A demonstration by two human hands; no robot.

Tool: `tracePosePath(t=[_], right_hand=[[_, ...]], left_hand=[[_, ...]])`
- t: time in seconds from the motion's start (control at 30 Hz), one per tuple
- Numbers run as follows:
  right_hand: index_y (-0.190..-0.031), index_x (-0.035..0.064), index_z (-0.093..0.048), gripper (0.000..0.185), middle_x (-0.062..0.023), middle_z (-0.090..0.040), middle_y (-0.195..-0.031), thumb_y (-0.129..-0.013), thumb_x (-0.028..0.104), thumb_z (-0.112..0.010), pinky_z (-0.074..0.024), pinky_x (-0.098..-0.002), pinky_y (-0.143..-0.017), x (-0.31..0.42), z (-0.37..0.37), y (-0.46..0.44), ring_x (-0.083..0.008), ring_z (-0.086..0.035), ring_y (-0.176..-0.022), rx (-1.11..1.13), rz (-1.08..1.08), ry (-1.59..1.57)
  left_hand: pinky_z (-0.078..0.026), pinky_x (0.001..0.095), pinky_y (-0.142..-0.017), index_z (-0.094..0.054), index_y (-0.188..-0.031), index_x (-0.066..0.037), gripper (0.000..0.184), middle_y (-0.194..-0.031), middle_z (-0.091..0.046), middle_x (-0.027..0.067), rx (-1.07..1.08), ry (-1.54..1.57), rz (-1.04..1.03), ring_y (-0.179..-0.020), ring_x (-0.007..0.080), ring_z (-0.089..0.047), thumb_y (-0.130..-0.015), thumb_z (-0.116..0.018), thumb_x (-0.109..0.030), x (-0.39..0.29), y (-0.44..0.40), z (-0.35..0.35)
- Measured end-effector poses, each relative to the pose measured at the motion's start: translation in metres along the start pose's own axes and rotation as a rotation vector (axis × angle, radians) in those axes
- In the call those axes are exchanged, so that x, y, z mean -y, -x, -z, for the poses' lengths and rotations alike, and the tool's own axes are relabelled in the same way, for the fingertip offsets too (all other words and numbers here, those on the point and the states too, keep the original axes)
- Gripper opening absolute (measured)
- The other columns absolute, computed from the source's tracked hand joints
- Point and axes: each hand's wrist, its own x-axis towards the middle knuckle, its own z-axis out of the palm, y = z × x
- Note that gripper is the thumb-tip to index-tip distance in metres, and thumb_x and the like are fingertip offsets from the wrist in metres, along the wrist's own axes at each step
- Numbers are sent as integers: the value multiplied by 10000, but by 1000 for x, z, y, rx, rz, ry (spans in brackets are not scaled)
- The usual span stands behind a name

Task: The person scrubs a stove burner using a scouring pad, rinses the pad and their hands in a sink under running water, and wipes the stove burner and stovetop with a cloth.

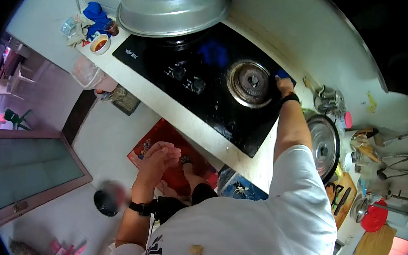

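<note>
My right hand [285,86] is closed on a blue cloth [282,74] and presses it to the far right corner of the black glass gas stove [234,123]. Only part of the cloth shows past my fingers. Beside that hand is the round burner [251,83], with no pot on it. My left hand [160,156] hangs in front of the counter, above a red mat [156,135]. Its fingers are loosely stretched, and nothing is in them. A large domed metal lid [174,6] covers the stove's left side.
At the left counter end stand a bowl of red sauce [100,43], a cup [111,27] and blue fabric [96,16]. To the right are a glass pot lid [322,146], a kettle [328,99], hanging ladles [391,170] and a knife [341,202] on a cutting board [347,215].
</note>
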Motion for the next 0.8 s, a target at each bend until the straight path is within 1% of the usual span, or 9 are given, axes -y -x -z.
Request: tracePosePath(t=[0.03,0.07,0.23,0.37,0.43,0.63,0.7,0.77,0.8], right_hand=[[-1347,22,-587,603,-278,-493,-1446,-981,493,-500,-427,-464,-1086,7,-10,-12,-417,-510,-1314,56,-21,53],[-1332,25,-615,561,-200,-574,-1409,-949,432,-558,-435,-425,-1089,14,-23,-28,-366,-528,-1329,5,-44,-1],[-1218,32,-694,398,-201,-628,-1338,-930,269,-557,-499,-446,-1010,110,-23,-46,-342,-599,-1254,125,77,88],[-1215,80,-680,387,-190,-635,-1308,-873,221,-565,-495,-438,-1007,213,-10,28,-356,-600,-1227,24,289,107],[-1255,53,-640,421,-222,-565,-1380,-864,196,-579,-463,-439,-1052,234,-47,49,-382,-556,-1248,-3,584,203],[-1225,29,-643,461,-213,-540,-1391,-766,59,-665,-434,-445,-1078,175,-45,223,-390,-525,-1244,-110,859,-102],[-1204,42,-663,456,-209,-580,-1345,-749,22,-655,-447,-445,-1063,157,-35,236,-391,-539,-1231,8,843,-150],[-1137,36,-688,405,-213,-657,-1095,-740,-14,-628,-494,-446,-977,162,-26,214,-406,-597,-1106,0,773,-307],[-1134,42,-689,394,-212,-651,-1067,-748,-5,-631,-499,-443,-960,177,-18,198,-407,-598,-1090,-98,815,-323]], left_hand=[[-530,379,-946,-618,-1143,-43,211,-1107,-698,132,3,10,1,-1049,245,-674,-987,-589,-182,-7,-11,-3],[-530,373,-949,-618,-1144,-44,205,-1105,-699,131,22,21,-14,-1048,241,-675,-992,-583,-178,-13,-19,-4],[-552,408,-953,-615,-1178,-30,249,-1112,-702,161,83,56,13,-1042,279,-688,-998,-583,-200,-22,-56,16],[-543,419,-960,-611,-1173,-40,249,-1111,-698,149,103,29,78,-1062,272,-677,-997,-588,-215,-36,-80,36],[-540,421,-959,-608,-1172,-43,245,-1103,-697,144,107,23,100,-1061,268,-675,-997,-588,-214,-45,-93,36],[-536,391,-939,-597,-1147,-42,223,-1064,-688,128,96,-199,76,-1020,250,-674,-991,-583,-202,-84,-136,20],[-536,373,-936,-596,-1131,-36,229,-1060,-686,128,189,-229,54,-1022,247,-673,-991,-582,-217,-95,-147,19],[-534,369,-944,-605,-1107,-33,218,-1066,-686,128,198,-259,57,-1033,240,-674,-998,-566,-219,-99,-156,19],[-529,353,-930,-611,-1098,-36,196,-1052,-685,115,193,-329,23,-1009,226,-670,-996,-574,-199,-101,-161,19]])
